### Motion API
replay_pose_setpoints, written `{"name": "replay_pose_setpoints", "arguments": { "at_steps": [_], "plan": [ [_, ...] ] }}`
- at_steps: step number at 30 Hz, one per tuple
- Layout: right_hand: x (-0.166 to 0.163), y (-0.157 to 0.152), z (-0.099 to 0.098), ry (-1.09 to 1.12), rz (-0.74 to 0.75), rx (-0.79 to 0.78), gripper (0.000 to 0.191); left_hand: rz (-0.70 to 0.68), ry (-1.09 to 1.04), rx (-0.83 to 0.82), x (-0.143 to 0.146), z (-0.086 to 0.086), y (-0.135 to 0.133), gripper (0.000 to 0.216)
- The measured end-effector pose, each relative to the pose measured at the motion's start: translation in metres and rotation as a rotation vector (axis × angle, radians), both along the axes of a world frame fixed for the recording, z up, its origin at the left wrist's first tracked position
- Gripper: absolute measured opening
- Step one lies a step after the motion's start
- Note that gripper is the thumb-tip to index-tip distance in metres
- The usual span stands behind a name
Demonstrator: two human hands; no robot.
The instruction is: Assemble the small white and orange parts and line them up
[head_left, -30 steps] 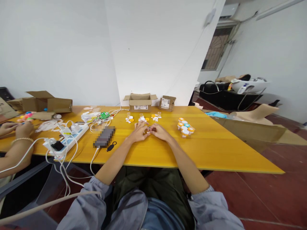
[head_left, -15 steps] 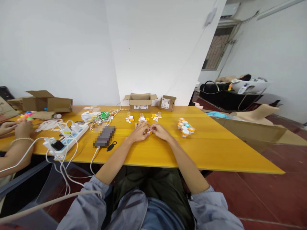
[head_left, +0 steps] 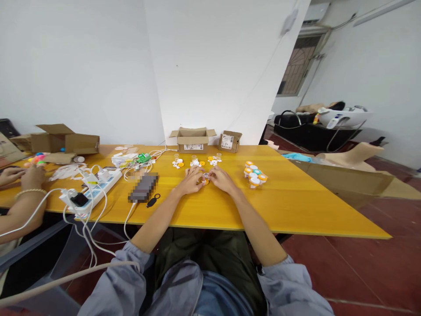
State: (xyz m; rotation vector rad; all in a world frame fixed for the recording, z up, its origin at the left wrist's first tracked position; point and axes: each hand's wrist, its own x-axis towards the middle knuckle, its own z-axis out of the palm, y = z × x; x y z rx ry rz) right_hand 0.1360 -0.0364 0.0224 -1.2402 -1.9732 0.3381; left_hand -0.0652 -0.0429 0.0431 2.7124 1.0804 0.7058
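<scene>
Between my hands at the middle of the table is a small round orange-and-white piece [head_left: 206, 180], too small to make out fully. My left hand [head_left: 190, 181] is curled, its thumb and fingers closed on the piece's left side. On the other side, my right hand [head_left: 222, 180] has its fingertips pinched together close beside the piece; whatever they hold is hidden. Just beyond the hands lie loose white and orange parts [head_left: 196, 163] with small clear cups [head_left: 219, 156]. To the right stands a cluster of small clear jars with orange, white and teal lids [head_left: 255, 174].
Two cardboard boxes [head_left: 192, 139] stand at the wall. To my left are a power bank [head_left: 143, 188], a black key fob [head_left: 153, 201], a white power strip [head_left: 98, 193] with trailing cables and a green-labelled packet [head_left: 144, 158]. Another person's hands [head_left: 31, 177] work at far left.
My right fingertips have drawn slightly to the right, so more of the small round piece shows. My left hand has hardly moved.
</scene>
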Motion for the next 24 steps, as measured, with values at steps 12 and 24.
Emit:
{"name": "replay_pose_setpoints", "arguments": {
  "at_steps": [12,24],
  "plan": [
    [-0.009,-0.011,0.008,0.005,0.178,0.022,0.011,-0.007,-0.012,0.022,-0.001,-0.002,0.003,0.008],
    [-0.011,-0.014,0.01,-0.062,0.165,0.051,0.013,0.064,0.001,0.033,0.002,0.004,-0.002,0.007]
  ]
}}
